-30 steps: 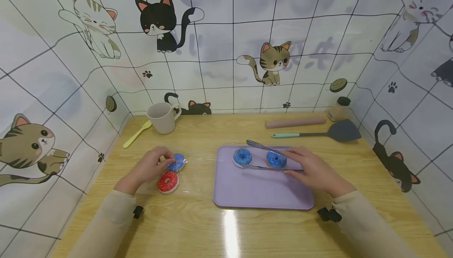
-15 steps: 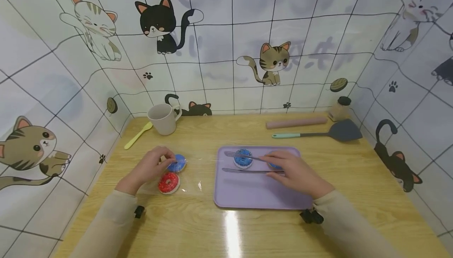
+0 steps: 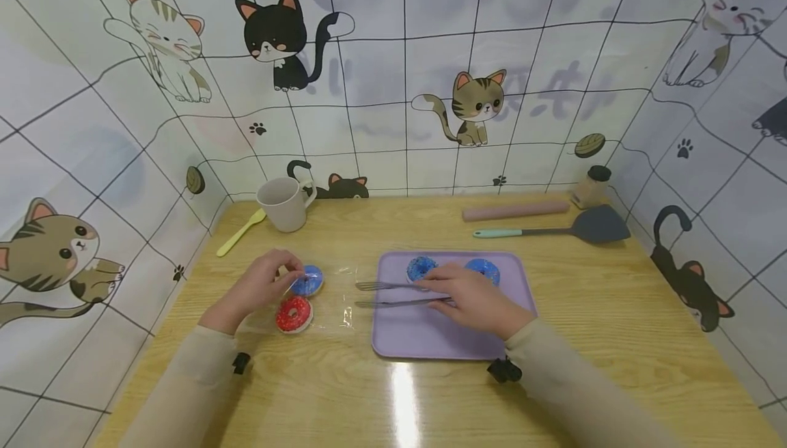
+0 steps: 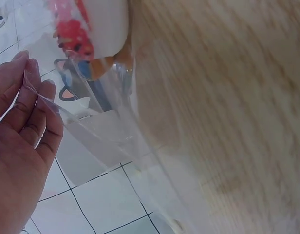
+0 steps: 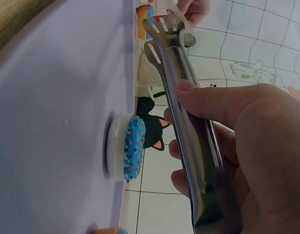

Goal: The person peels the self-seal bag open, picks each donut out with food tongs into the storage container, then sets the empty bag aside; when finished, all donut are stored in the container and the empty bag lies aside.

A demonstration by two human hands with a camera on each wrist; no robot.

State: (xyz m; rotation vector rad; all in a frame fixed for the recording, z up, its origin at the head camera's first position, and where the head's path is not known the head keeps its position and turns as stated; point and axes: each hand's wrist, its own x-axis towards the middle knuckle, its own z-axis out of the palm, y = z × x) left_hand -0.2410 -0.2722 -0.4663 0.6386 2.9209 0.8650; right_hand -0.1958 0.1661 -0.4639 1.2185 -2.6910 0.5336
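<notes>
My left hand [image 3: 261, 287] pinches the edge of a clear plastic bag [image 4: 82, 119] on the left of the table. In the head view a blue-topped toy donut [image 3: 309, 281] and a red-topped one [image 3: 294, 315] lie in the bag, just beyond those fingers. Metal tongs [image 5: 191, 131] are gripped in my right hand [image 3: 473, 301], their two arms spread apart and nothing between the tips. The tips point left, past the left rim of the purple tray [image 3: 406, 339]. A sprinkled blue donut [image 3: 421, 267] and another blue donut [image 3: 486, 269] sit on the tray, each partly hidden by the right hand.
Behind the left hand stand a grey mug [image 3: 284, 205] and a yellow spoon [image 3: 241, 233]. At the back right lie a pinkish rolling pin [image 3: 516, 211] and a dark spatula [image 3: 596, 224], with a small black-lidded jar [image 3: 591, 188] beside them. Cat-printed walls enclose the table [image 3: 344, 400].
My right hand has carried the tongs leftward across the tray, from over the right blue donut to beyond the tray's left rim. The left hand stays in place at the bag.
</notes>
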